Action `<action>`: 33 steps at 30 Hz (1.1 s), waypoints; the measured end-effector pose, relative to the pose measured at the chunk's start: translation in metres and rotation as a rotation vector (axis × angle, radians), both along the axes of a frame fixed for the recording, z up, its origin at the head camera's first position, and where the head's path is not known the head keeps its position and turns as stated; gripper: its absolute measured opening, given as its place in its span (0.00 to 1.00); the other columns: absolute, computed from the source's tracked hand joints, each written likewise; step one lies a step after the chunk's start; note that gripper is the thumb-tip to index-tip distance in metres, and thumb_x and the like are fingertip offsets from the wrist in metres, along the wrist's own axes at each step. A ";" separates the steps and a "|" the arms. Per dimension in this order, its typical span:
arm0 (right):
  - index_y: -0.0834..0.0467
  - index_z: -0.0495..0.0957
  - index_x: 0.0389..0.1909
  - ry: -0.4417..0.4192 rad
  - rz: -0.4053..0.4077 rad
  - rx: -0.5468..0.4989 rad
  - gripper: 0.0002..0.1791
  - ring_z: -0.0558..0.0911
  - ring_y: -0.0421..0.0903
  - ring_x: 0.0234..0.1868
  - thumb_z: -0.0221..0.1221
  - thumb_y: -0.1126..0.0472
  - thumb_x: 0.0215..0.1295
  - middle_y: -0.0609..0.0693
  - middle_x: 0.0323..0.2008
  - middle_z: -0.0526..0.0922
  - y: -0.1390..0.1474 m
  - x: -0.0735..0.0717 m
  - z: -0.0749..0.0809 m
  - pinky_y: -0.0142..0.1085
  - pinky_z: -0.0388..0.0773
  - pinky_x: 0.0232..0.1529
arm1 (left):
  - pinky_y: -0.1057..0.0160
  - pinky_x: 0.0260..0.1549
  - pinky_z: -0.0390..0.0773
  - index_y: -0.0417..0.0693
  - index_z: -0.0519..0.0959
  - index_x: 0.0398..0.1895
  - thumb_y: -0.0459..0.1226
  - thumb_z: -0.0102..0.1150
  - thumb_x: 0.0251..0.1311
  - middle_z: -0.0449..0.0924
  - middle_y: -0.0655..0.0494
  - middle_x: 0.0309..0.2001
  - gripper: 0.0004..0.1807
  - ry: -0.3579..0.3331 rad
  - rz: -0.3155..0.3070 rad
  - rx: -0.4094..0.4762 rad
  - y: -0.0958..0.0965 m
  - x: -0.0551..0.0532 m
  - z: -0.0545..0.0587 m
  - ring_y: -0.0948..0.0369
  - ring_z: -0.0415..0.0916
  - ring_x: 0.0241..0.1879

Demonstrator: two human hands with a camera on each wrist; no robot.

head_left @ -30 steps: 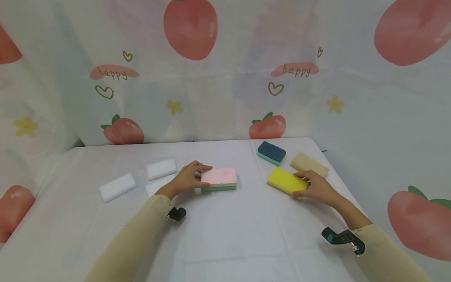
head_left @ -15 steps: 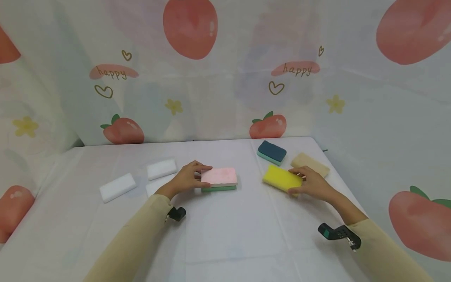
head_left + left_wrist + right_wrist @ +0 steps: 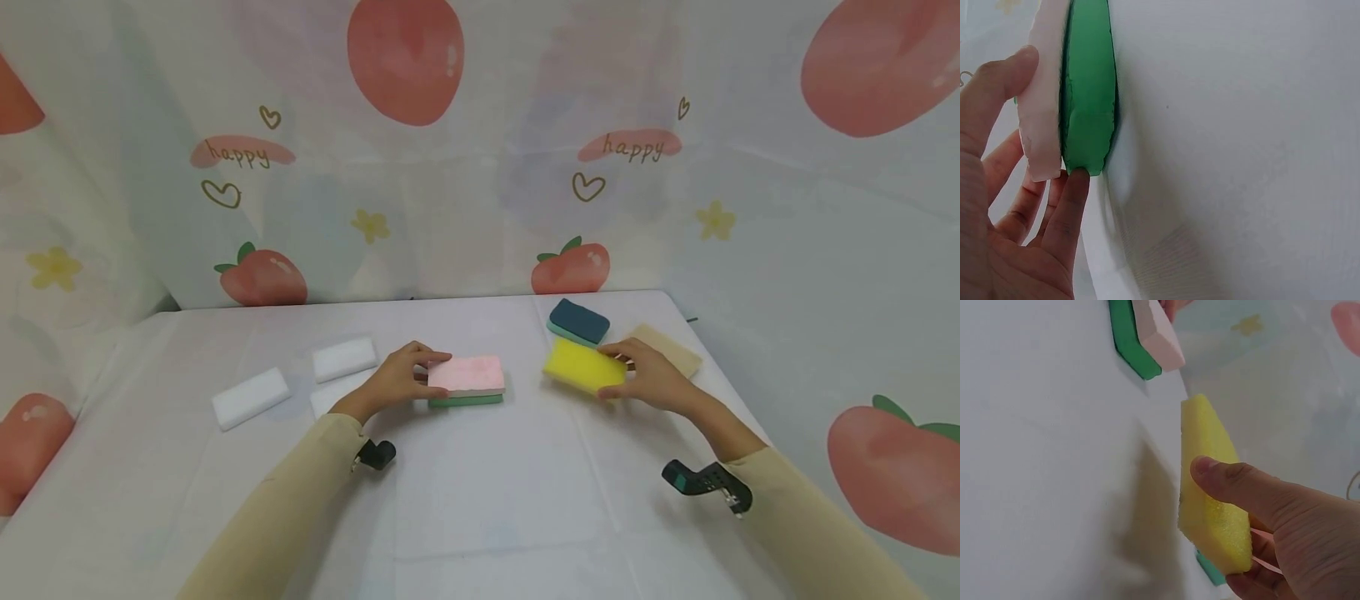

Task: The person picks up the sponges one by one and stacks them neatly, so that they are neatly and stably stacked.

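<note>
My left hand (image 3: 392, 383) holds a pink sponge (image 3: 472, 375) by its left end. It lies flat on a green sponge (image 3: 467, 401), which rests on the table. In the left wrist view the thumb presses on the pink sponge's side, and a fingertip touches the end of the green sponge (image 3: 1090, 94). To the right, my right hand (image 3: 654, 377) grips a yellow sponge (image 3: 579, 365) between thumb and fingers. Seen from the right wrist, the yellow sponge (image 3: 1213, 506) is raised off the cloth, with a shadow beneath, apart from the pink and green pair.
On the left lie white sponges (image 3: 251, 398), one partly behind my left hand. A dark blue and light green sponge (image 3: 579, 320) sits at the back right, beside a beige sponge (image 3: 671, 346). A patterned curtain (image 3: 465, 208) closes the table's back.
My right hand has lifted the yellow sponge and moved it left, away from the beige sponge and nearer the pink one. The left hand and the stacked sponges have stayed in place.
</note>
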State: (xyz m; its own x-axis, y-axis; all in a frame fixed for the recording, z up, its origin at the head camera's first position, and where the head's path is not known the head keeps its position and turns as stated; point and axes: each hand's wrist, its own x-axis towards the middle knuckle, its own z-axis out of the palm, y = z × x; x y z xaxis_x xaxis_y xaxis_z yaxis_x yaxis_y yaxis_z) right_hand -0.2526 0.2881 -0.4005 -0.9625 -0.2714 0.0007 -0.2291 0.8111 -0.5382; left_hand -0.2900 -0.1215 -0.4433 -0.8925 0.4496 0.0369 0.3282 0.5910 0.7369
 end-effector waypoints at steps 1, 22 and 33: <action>0.65 0.70 0.64 0.000 0.004 -0.003 0.43 0.72 0.60 0.57 0.74 0.48 0.51 0.63 0.58 0.72 -0.002 -0.001 0.001 0.57 0.72 0.60 | 0.62 0.51 0.80 0.49 0.77 0.63 0.42 0.77 0.48 0.72 0.50 0.53 0.35 0.001 0.001 0.002 0.000 0.001 0.000 0.54 0.74 0.53; 0.63 0.71 0.65 0.025 0.123 -0.030 0.42 0.72 0.58 0.60 0.75 0.52 0.51 0.60 0.58 0.73 -0.032 -0.021 0.016 0.54 0.70 0.63 | 0.60 0.54 0.79 0.48 0.78 0.62 0.41 0.78 0.46 0.71 0.51 0.52 0.36 -0.008 0.021 0.079 -0.001 0.005 -0.002 0.55 0.72 0.54; 0.60 0.71 0.66 -0.002 0.141 -0.039 0.41 0.72 0.58 0.61 0.74 0.52 0.52 0.59 0.60 0.72 -0.046 -0.025 0.025 0.55 0.68 0.64 | 0.61 0.54 0.78 0.46 0.77 0.63 0.41 0.79 0.46 0.70 0.51 0.52 0.37 -0.001 0.035 0.063 -0.001 0.006 -0.002 0.56 0.70 0.53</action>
